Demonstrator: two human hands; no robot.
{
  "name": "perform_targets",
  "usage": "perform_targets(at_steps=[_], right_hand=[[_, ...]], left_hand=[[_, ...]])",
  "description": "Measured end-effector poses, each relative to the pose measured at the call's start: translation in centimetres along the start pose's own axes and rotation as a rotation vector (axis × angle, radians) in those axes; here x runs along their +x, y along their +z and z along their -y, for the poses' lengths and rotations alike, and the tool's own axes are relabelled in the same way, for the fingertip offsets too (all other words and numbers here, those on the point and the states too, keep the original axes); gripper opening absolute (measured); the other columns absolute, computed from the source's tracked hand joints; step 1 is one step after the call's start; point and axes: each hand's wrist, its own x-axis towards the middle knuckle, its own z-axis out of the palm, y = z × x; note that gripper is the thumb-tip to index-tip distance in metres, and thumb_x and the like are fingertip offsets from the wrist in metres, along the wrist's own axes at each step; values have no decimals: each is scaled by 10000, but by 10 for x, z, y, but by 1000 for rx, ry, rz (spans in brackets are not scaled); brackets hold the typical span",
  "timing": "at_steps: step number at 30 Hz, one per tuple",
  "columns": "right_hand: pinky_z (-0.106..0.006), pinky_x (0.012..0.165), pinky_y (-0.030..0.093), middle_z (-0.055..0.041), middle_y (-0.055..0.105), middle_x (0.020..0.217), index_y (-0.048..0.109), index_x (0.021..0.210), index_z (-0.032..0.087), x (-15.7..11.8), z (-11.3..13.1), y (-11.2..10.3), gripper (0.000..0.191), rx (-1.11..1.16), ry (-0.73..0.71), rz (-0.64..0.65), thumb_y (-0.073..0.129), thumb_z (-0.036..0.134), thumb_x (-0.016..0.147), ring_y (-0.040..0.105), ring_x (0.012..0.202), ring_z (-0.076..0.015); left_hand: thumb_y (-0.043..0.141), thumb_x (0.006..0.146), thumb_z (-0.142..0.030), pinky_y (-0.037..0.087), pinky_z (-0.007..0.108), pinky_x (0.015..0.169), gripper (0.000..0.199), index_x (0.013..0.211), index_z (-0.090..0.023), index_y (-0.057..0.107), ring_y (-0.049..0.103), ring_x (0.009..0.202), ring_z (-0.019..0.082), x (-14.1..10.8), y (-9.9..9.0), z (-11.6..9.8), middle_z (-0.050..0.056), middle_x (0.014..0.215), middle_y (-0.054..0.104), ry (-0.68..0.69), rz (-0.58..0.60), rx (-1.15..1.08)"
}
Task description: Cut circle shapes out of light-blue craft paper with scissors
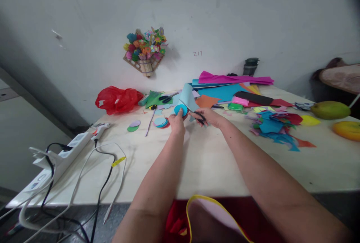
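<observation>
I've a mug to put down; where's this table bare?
Bare pale tabletop lies between the forearms; right of them, before the multicoloured paper heap; and left, up to the looped white cable. Crowded: the back, from red plastic bag to long magenta sheet, and far left, around the white power strip.

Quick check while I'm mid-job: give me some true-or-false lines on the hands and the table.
1. The right hand holds the scissors. True.
2. The left hand holds a red disc. False: it holds a blue disc.
3. The red bag lies on the table. True.
4. The flower basket stands on the floor. False: it is up on the wall.
5. The power strip is at the table's left. True.
</observation>
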Motion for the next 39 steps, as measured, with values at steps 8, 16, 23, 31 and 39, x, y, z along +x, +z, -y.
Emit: perform_targets(at_steps=[8,16,23,31,39], right_hand=[[-198,316,283,16,577,518,552,654,180,-2,2,0,391,8,-14,15,777,466,798,530,390,-85],[-193,318,268,28,555,504,528,643,186,-3,3,1,417,-1,-19,16,787,481,781,514,380,-78],[-196,318,263,21,566,512,546,662,178,-2,2,0,363,11,-9,31,758,426,823,515,383,-79],[-189,317,258,28,566,498,582,697,167,-5,6,0,283,21,-4,15,739,359,831,504,369,-76],[-192,324,253,33,555,494,579,686,166,-5,6,-1,268,-1,-6,15,735,334,824,488,368,-71]], left_hand=[[771,724,-181,594,400,877,230,605,-153,576,736,792,234,-1,1,-1,22,598,598,-35,-17,-4],[787,707,-197,591,415,884,244,606,-151,570,740,819,253,-2,2,-2,22,600,597,-27,-21,-12],[778,697,-211,593,385,857,226,596,-145,588,721,729,215,3,-2,1,15,586,600,-4,3,6],[825,653,-241,591,412,854,214,654,-111,655,747,796,270,6,-4,-2,50,624,649,-12,56,21],[794,685,-207,596,411,860,161,667,-103,673,761,816,285,5,-4,-5,74,637,683,-27,82,35]])
